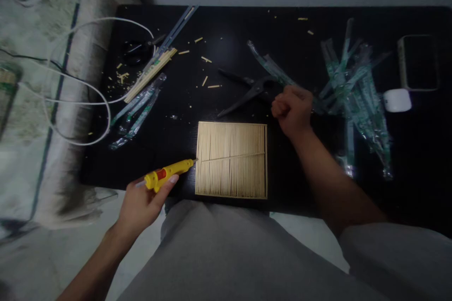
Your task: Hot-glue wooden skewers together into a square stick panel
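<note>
My left hand (139, 207) grips a yellow hot glue gun (173, 169) with a red part on its side. The gun's nozzle points right, at the left edge of a rectangular panel (231, 178) of thin wooden sticks laid side by side. Across the panel, slightly slanted, lies one single stick (231, 156). My right hand (293, 110) is a fist above the table, up and right of the panel; whatever it may hold is hidden. Close beside this fist are dark shears (256, 88) with spread blades and a clear plastic wrapper (271, 66).
On the black table (169, 136), a stick bundle (151, 75), black scissors (136, 51), stick scraps (206, 59) and a white cable (106, 102) lie left. At right are a pile of plastic wrappers (363, 94), a white case (398, 100) and a phone-like rectangle (420, 63).
</note>
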A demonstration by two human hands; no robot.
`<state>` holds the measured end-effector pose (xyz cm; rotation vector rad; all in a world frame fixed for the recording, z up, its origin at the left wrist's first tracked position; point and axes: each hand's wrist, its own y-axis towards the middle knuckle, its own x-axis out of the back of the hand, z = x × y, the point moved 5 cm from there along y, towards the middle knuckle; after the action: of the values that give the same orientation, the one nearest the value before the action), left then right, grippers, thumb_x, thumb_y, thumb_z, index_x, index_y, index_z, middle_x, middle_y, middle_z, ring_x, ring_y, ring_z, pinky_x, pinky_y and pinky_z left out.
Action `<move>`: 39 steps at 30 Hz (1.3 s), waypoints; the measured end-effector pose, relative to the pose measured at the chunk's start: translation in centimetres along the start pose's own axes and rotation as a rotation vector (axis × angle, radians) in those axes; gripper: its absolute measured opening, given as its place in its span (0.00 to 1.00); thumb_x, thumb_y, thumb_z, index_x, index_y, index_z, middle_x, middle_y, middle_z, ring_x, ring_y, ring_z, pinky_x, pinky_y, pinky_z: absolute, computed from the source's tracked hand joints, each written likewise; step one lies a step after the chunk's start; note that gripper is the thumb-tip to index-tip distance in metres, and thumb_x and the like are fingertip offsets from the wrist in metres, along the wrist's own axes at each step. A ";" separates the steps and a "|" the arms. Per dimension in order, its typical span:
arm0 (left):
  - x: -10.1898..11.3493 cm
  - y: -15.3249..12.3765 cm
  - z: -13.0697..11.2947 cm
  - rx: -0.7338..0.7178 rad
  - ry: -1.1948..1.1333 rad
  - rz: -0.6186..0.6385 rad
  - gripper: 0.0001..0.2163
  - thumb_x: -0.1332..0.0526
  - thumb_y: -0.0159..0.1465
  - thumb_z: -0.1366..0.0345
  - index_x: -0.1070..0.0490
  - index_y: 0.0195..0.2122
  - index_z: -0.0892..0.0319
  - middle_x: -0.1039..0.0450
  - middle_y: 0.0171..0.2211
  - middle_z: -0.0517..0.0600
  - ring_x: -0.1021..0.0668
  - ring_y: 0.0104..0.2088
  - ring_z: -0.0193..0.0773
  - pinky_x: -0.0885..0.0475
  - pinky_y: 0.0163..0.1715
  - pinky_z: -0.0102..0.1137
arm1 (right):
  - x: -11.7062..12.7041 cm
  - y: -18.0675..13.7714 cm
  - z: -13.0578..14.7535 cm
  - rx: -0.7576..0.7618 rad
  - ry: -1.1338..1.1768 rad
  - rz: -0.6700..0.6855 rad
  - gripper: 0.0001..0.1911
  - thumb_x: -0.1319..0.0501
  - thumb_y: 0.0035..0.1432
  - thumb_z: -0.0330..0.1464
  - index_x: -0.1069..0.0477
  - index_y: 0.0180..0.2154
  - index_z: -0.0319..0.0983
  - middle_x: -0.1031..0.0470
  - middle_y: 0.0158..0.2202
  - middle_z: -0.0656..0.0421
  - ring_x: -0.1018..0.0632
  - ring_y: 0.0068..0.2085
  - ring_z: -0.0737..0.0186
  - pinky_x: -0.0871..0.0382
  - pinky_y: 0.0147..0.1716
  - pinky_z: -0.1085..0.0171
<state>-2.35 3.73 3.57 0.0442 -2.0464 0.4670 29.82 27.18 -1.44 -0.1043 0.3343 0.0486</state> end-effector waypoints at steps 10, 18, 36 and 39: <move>1.8 3.1 -2.3 0.018 0.142 0.123 0.28 0.47 0.67 0.38 0.39 0.17 0.52 0.38 0.13 0.47 0.30 0.19 0.40 0.40 0.26 0.36 | -0.1 0.1 0.1 0.007 -0.013 0.005 0.35 0.25 0.45 0.38 0.54 0.16 0.42 0.58 0.14 0.71 0.53 0.15 0.76 0.59 0.14 0.67; 4.4 8.2 -4.9 -0.076 0.327 0.321 0.30 0.49 0.64 0.32 0.39 0.18 0.53 0.39 0.15 0.47 0.34 0.18 0.37 0.40 0.24 0.36 | 0.2 0.3 -0.3 0.038 -0.028 0.036 0.35 0.25 0.48 0.38 0.54 0.17 0.42 0.57 0.14 0.71 0.52 0.15 0.76 0.57 0.14 0.68; 5.5 19.1 -11.1 -0.270 0.567 0.713 0.30 0.43 0.64 0.34 0.23 0.27 0.59 0.25 0.24 0.51 0.28 0.26 0.37 0.37 0.32 0.32 | -0.3 0.2 -0.1 0.033 -0.053 0.022 0.33 0.26 0.45 0.37 0.54 0.15 0.42 0.57 0.13 0.71 0.52 0.14 0.76 0.60 0.15 0.67; 5.4 19.6 -11.3 -0.274 0.610 0.709 0.31 0.43 0.64 0.33 0.23 0.28 0.59 0.25 0.25 0.51 0.27 0.27 0.38 0.37 0.33 0.32 | -0.2 0.2 -0.1 0.038 -0.062 0.028 0.34 0.26 0.47 0.39 0.54 0.16 0.42 0.57 0.14 0.70 0.52 0.15 0.75 0.61 0.15 0.66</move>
<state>0.01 26.64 7.00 -0.9044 -1.4523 0.5375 29.59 27.40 -1.49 -0.0607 0.2752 0.0733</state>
